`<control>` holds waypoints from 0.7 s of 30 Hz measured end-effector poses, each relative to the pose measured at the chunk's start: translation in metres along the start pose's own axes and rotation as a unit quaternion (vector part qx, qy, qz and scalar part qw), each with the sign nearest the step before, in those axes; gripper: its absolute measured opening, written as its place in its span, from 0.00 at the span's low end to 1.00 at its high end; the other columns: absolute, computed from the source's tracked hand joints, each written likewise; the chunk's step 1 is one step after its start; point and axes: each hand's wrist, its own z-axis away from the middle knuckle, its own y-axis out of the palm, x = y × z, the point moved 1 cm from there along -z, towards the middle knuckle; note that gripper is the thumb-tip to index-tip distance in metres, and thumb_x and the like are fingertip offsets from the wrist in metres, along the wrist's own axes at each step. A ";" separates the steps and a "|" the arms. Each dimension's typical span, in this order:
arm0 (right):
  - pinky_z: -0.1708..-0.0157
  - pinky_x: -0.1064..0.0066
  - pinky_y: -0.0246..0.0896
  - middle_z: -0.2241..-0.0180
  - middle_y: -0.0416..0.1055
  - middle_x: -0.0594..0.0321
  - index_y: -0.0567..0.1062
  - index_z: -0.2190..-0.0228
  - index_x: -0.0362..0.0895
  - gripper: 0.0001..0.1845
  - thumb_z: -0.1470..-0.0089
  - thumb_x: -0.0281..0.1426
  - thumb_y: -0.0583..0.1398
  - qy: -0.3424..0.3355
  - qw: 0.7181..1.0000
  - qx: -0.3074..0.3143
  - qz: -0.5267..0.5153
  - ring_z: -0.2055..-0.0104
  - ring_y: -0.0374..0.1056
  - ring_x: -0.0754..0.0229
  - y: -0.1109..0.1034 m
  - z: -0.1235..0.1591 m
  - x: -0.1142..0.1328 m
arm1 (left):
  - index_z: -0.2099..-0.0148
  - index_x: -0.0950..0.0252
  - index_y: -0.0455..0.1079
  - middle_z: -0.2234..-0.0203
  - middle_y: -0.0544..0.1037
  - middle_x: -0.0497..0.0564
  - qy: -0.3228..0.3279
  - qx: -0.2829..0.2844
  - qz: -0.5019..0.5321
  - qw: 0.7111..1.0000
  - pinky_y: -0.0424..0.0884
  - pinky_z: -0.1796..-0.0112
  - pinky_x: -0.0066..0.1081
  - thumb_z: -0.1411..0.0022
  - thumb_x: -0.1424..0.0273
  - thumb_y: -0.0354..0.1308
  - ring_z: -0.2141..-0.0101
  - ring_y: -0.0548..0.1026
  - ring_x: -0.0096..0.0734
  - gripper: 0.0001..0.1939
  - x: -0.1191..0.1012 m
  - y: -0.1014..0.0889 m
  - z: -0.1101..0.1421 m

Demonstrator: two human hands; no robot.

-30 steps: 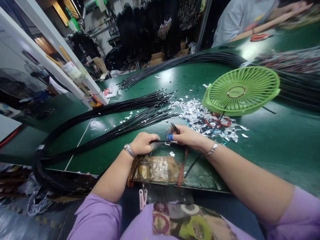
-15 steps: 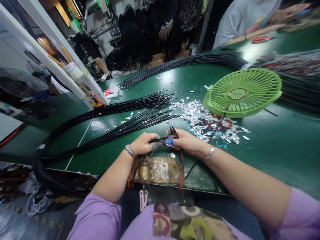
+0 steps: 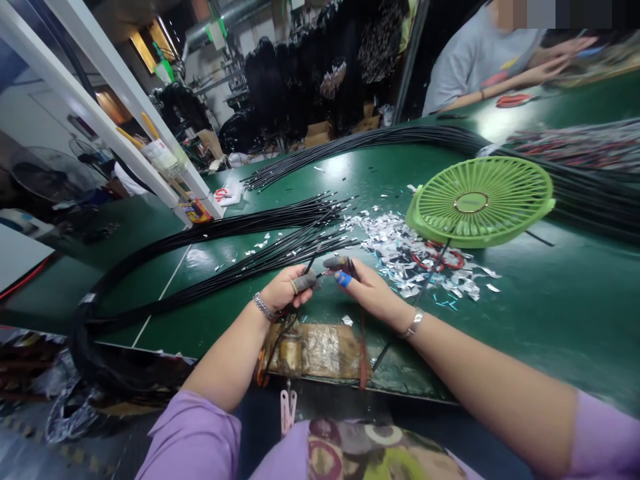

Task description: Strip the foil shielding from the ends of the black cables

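Observation:
My left hand (image 3: 293, 287) is closed round a black cable (image 3: 285, 325), a worn grey cover on its thumb. The cable's thin end sticks out towards my right hand (image 3: 367, 287). My right fingertips, one wrapped in blue tape, pinch at that end; fine strands show there. Dark scissor blades (image 3: 353, 268) poke up among my right fingers, their handles mostly hidden. Beneath my hands lies a tape-covered board (image 3: 325, 350) with a small metal cylinder (image 3: 290, 355) at its left. A bundle of black cables (image 3: 240, 270) lies just beyond my left hand.
Foil and plastic scraps (image 3: 395, 247) are heaped ahead, with red-handled scissors (image 3: 453, 259) among them. A green fan (image 3: 480, 200) stands to the right. More black cables (image 3: 370, 139) curve behind. Across the green table (image 3: 550, 293) sits a person in a grey shirt (image 3: 460, 60).
My hands have drawn slightly apart, exposing the cable's end. The scissor blades, plain before, are now mostly behind my right fingers. The camera view has shifted a little.

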 end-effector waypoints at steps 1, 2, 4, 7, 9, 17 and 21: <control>0.70 0.67 0.60 0.72 0.68 0.63 0.70 0.61 0.46 0.22 0.50 0.48 0.60 -0.014 1.000 0.007 0.013 0.72 0.60 0.60 0.000 0.000 0.001 | 0.68 0.67 0.64 0.89 0.65 0.40 -0.003 0.004 0.000 1.000 0.47 0.87 0.22 0.52 0.39 0.58 0.90 0.56 0.15 0.33 0.000 0.000 0.000; 0.69 0.66 0.61 0.69 0.69 0.61 0.70 0.59 0.46 0.23 0.52 0.49 0.61 -0.025 0.999 0.013 0.021 0.71 0.61 0.59 0.001 0.001 0.002 | 0.68 0.67 0.63 0.89 0.65 0.40 -0.009 0.011 -0.001 1.000 0.47 0.87 0.22 0.53 0.39 0.58 0.90 0.57 0.16 0.33 0.000 0.001 -0.001; 0.68 0.65 0.62 0.68 0.70 0.60 0.70 0.59 0.46 0.25 0.53 0.49 0.62 -0.032 0.999 0.017 0.030 0.71 0.62 0.59 0.004 0.002 0.004 | 0.68 0.66 0.63 0.89 0.65 0.40 -0.020 0.022 -0.005 1.000 0.47 0.87 0.22 0.52 0.39 0.58 0.90 0.57 0.16 0.32 0.001 0.002 -0.001; 0.71 0.67 0.59 0.74 0.67 0.63 0.71 0.64 0.46 0.21 0.53 0.48 0.63 -0.028 0.998 0.010 0.060 0.74 0.59 0.60 0.007 0.003 0.004 | 0.67 0.66 0.63 0.88 0.65 0.40 -0.028 0.029 -0.008 0.999 0.48 0.87 0.22 0.51 0.41 0.59 0.90 0.57 0.16 0.31 0.002 0.004 -0.001; 0.72 0.68 0.58 0.77 0.64 0.65 0.70 0.69 0.45 0.18 0.52 0.47 0.62 -0.033 0.996 0.004 0.081 0.75 0.58 0.61 0.007 0.003 0.003 | 0.67 0.66 0.62 0.89 0.65 0.40 -0.030 0.028 -0.007 0.999 0.47 0.87 0.22 0.52 0.41 0.59 0.90 0.56 0.16 0.31 0.001 0.005 -0.001; 0.74 0.68 0.58 0.77 0.64 0.66 0.71 0.59 0.45 0.21 0.52 0.45 0.63 -0.021 0.998 -0.041 0.050 0.77 0.58 0.62 0.002 0.006 0.003 | 0.69 0.66 0.62 0.90 0.62 0.39 -0.027 0.006 0.025 0.999 0.44 0.88 0.22 0.54 0.40 0.60 0.91 0.54 0.15 0.32 -0.003 0.003 0.000; 0.74 0.68 0.61 0.71 0.71 0.61 0.71 0.60 0.45 0.21 0.52 0.44 0.63 -0.048 0.995 -0.078 0.033 0.75 0.60 0.63 0.003 0.008 0.001 | 0.69 0.66 0.62 0.90 0.62 0.38 -0.029 0.014 0.032 0.999 0.43 0.88 0.22 0.53 0.42 0.61 0.91 0.53 0.14 0.30 0.000 0.002 -0.001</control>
